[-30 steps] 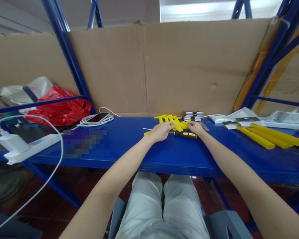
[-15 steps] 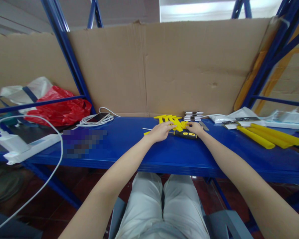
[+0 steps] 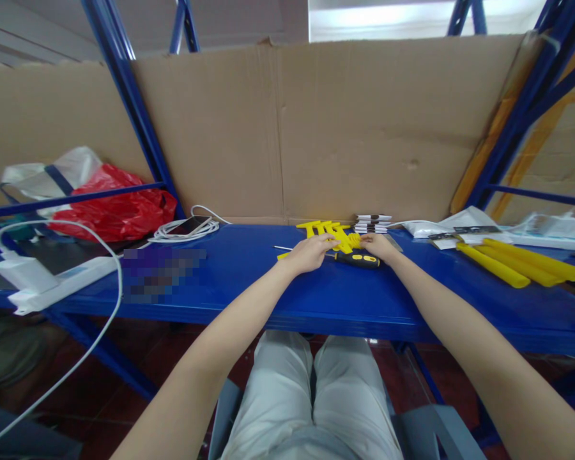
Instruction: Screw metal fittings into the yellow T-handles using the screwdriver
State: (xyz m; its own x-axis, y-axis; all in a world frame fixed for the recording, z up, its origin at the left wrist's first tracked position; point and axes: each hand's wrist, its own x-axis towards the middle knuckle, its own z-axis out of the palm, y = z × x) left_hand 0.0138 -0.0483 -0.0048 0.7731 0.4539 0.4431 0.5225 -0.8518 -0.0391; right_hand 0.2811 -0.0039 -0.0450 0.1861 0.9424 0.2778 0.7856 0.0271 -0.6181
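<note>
At the middle of the blue tabletop, several yellow plastic pieces [image 3: 322, 227] with T-shaped ends lie in a row. My left hand [image 3: 310, 253] is over their near side, with its fingers closed at a yellow piece [image 3: 347, 241]. From the right, my right hand [image 3: 379, 246] reaches the small ridged yellow part at the same cluster, fingertips together on it. Just in front of both hands lies a screwdriver [image 3: 358, 260] with a black and yellow handle; its shaft points left, partly behind my left hand. What sits under my left palm is hidden.
Behind my right hand is a stack of small white-and-black packets [image 3: 371, 223]. Yellow tubes [image 3: 496, 263] and plastic bags [image 3: 431, 228] lie at right. A phone [image 3: 191, 225], coiled cable, power strip [image 3: 71, 281] and red bag [image 3: 124, 207] are at left. Cardboard [image 3: 345, 134] stands behind.
My right hand's fingers have shifted slightly at the yellow part. My left hand, the screwdriver and the yellow row stay in place.
</note>
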